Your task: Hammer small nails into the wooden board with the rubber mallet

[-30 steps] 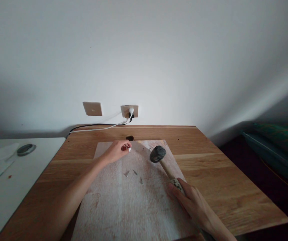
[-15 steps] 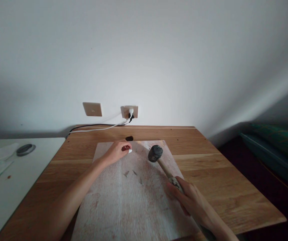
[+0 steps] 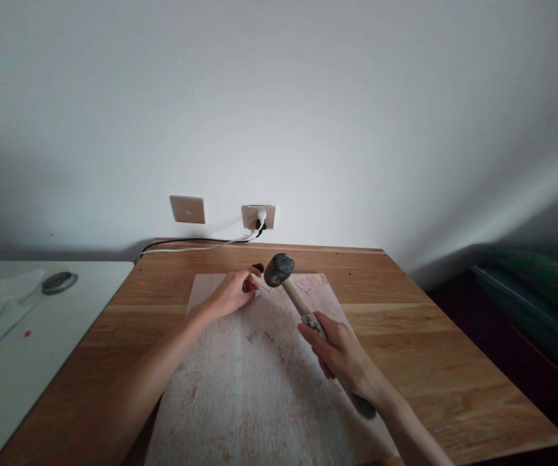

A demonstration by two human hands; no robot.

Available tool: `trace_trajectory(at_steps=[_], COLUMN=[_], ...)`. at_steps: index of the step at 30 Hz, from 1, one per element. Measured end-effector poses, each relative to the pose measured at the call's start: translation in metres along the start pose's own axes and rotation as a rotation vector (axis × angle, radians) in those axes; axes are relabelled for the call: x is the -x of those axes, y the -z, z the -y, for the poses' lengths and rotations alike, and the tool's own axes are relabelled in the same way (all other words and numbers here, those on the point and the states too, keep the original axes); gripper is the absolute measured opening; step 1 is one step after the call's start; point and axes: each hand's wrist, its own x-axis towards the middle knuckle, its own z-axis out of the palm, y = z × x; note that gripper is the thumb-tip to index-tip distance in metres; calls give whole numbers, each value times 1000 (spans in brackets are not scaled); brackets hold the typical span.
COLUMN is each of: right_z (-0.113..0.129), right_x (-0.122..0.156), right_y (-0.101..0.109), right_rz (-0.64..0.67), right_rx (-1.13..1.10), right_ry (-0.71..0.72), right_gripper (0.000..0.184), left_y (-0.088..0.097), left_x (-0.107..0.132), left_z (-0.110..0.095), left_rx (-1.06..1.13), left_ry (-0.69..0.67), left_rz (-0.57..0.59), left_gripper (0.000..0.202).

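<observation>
My right hand (image 3: 334, 346) is wrapped round the handle of a rubber mallet (image 3: 279, 270), whose dark head is raised just right of my left fingertips. Near the board's far edge, my left hand (image 3: 235, 292) is closed with thumb and fingers together; whatever is in the pinch is too small and hidden to make out. Under both hands lies a pale, worn wooden board (image 3: 240, 401). Loose nails (image 3: 281, 353) lie around its middle. Several more small nails (image 3: 303, 289) show along the far edge, partly behind the mallet.
The board rests on a brown wooden table (image 3: 429, 362) against the wall. Behind it are a socket (image 3: 258, 217) with plugs and cables, and a blank plate (image 3: 188, 210). A white table (image 3: 79, 323) at left bears a grey round object (image 3: 59, 283). Dark green fabric (image 3: 541, 310) is at right.
The mallet has moved up and to the left, closer to my left hand. My left fingers stay pinched near the far edge. The view has shifted slightly.
</observation>
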Motion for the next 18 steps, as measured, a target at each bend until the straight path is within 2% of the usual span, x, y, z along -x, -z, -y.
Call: trace_trajectory(at_steps=[5,10,18], right_z=[6,4,6], right_x=[-13,-12,-10], right_y=[-11,-18,-17], right_rz=[53,23,36], right_rx=[93,79,92], right_ry=[3,-19,-30], right_gripper=[37,37,34], left_y=[1,2,5], left_x=[-1,-1,-2], left_z=[-5,-6,-5], left_rx=[-14,0,-31], left_ry=[6,13,19], left_rz=[-20,-10,0], left_gripper=[55,54,54])
